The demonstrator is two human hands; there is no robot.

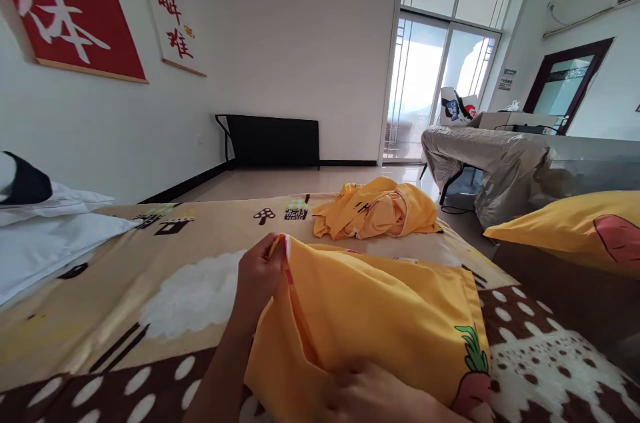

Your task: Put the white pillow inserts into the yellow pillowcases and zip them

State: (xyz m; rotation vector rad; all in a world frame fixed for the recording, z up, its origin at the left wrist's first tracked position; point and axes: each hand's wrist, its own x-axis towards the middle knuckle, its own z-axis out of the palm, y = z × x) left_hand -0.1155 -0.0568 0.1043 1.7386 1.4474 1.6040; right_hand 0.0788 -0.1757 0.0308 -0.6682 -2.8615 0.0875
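The left hand (261, 268) pinches a rectangular yellow cloth cover (383, 303). Whether the right hand (370, 388) (blurred) grips, I cannot tell; a slack pinch could collapse the raised cloth

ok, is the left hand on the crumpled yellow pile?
No, the left hand grips the edge of the nearer yellow cloth, and the crumpled pile lies beyond it.

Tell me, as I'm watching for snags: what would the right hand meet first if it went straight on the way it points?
The yellow cloth in the left hand: it lies just ahead of the right hand, probably touching it, though blur leaves the depth unclear.
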